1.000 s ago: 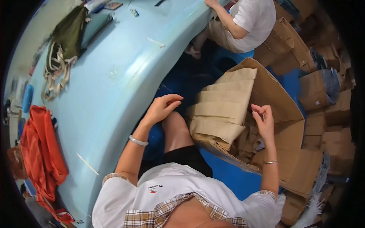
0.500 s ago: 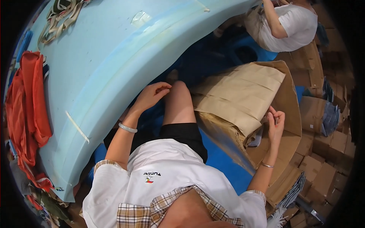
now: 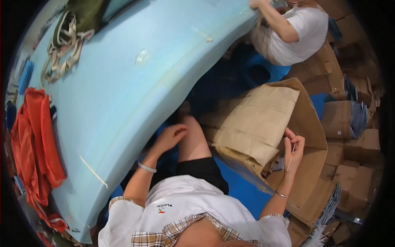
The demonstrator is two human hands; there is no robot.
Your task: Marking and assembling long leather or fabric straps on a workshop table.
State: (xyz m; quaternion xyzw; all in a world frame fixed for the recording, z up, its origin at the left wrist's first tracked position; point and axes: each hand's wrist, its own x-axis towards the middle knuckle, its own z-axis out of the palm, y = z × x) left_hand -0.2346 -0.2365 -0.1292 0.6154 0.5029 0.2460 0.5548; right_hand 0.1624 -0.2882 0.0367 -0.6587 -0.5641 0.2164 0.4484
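Observation:
Beside my bare knee hovers my left hand (image 3: 172, 136), its fingers loosely bent and a little apart, with nothing visible in them. My right hand (image 3: 294, 149) is at the inner right side of an open cardboard box (image 3: 309, 136). Between its fingers and thumb runs a thin whitish strip (image 3: 291, 157), too fine to make out exactly. Folded tan brown paper (image 3: 257, 121) covers the box's left part, close to my right fingertips. Under the paper's lower corner, partly hidden, shows a small greyish-white item (image 3: 279, 165).
A large light-blue table (image 3: 119, 103) curves along my left. On it lie red cloth (image 3: 37, 140) and an olive bag (image 3: 84, 16) with pale straps. Ahead right, another person in a white top (image 3: 306, 26) stands at the table edge. Stacked cardboard boxes (image 3: 349, 181) fill the right.
The view has shifted, bringing the olive bag into sight. A thin strip now shows in my right hand. Another person's hand now rests at the table edge.

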